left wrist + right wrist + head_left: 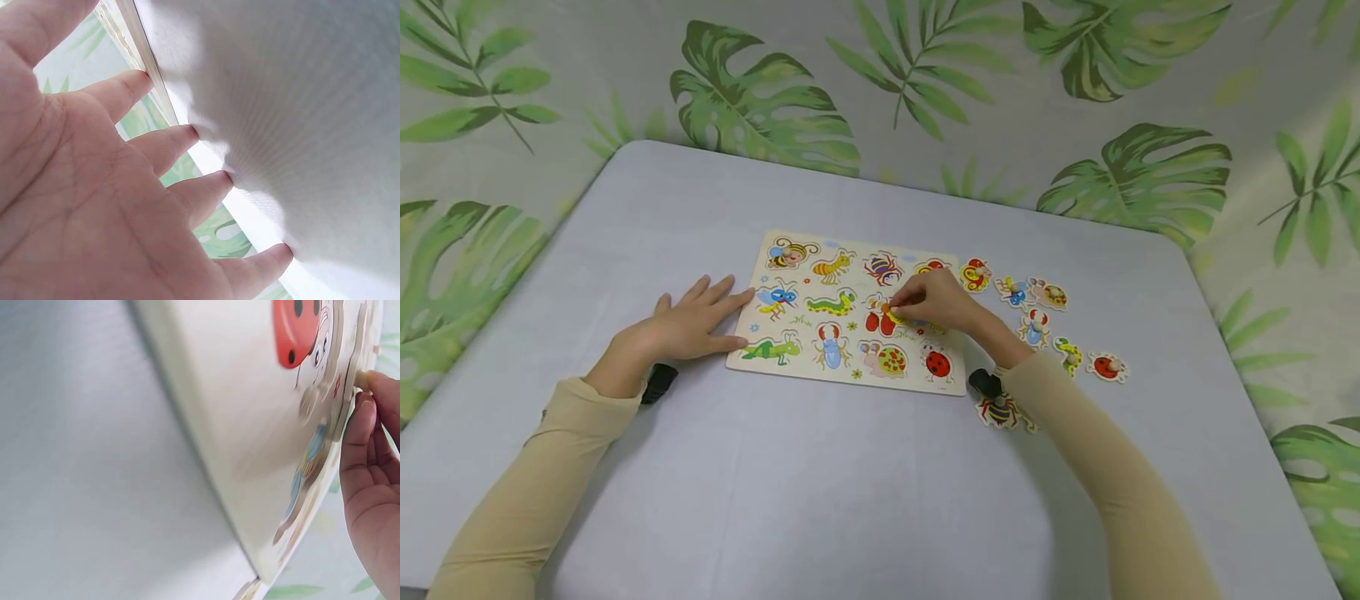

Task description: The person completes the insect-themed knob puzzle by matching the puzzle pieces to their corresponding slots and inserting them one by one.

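A wooden insect puzzle board (808,369) lies on the white-covered table. My left hand (696,325) rests at its left edge, fingers spread, with thumb and index fingertips right at the rim; the left wrist view shows the bare palm (112,194). Over the board's middle row, my right hand (943,302) pinches the small knob of a red-winged puzzle piece (886,323) between thumb and fingertips. The right wrist view shows that piece nearly edge-on, close over the board. My right fingers hide part of it and the pictures beneath. A bee figure (788,252) shows at the board's upper left.
Right of the board lie several loose knobbed pieces, among them a red butterfly (975,275), a snail (1048,293), a stag beetle (1034,327), a caterpillar (1067,354) and a ladybug (1107,367). A spider piece (997,411) is partly under my right forearm. Leaf-patterned cloth hangs behind.
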Available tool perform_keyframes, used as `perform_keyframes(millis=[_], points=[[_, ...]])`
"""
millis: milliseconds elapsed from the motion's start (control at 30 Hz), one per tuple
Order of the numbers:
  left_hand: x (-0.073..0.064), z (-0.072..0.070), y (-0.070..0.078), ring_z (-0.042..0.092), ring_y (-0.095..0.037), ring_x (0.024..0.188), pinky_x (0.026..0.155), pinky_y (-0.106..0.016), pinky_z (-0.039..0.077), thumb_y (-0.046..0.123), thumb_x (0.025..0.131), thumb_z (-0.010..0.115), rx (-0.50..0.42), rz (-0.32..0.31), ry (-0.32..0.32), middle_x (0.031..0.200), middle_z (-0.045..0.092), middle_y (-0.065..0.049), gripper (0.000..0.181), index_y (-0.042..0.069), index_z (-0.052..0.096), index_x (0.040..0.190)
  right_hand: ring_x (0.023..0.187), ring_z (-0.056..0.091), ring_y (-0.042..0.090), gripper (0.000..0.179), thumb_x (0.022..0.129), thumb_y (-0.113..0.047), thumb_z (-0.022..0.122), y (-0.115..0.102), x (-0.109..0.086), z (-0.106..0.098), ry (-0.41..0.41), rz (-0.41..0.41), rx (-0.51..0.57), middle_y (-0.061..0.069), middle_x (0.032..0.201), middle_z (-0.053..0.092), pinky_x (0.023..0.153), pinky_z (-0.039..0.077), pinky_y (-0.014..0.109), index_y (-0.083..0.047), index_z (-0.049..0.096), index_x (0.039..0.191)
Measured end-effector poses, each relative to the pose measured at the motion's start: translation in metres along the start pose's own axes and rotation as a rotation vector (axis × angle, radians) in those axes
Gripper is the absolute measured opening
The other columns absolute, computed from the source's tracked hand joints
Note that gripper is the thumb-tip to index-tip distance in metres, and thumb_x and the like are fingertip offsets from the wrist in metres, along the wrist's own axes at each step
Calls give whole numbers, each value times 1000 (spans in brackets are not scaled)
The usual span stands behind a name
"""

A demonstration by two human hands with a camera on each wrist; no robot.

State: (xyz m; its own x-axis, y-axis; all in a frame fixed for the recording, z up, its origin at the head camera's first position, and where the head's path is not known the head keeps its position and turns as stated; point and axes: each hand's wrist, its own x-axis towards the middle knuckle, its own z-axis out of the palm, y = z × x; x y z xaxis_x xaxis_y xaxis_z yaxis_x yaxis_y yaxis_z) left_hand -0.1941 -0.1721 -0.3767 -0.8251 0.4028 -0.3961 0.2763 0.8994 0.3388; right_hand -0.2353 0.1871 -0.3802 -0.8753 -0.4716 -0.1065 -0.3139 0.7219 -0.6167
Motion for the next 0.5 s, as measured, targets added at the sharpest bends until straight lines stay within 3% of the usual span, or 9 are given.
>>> perform_keyframes(millis=[500], points=[[-1,-1,0,-4,-47,144,100,-79,2,50,90,54,-7,0,-1,159,2,-18,78,22,16,152,75,64,14,13,82,-16,71,-8,10,7,15,4,-3,10,89,74,65,47,19,-7,74,91]])
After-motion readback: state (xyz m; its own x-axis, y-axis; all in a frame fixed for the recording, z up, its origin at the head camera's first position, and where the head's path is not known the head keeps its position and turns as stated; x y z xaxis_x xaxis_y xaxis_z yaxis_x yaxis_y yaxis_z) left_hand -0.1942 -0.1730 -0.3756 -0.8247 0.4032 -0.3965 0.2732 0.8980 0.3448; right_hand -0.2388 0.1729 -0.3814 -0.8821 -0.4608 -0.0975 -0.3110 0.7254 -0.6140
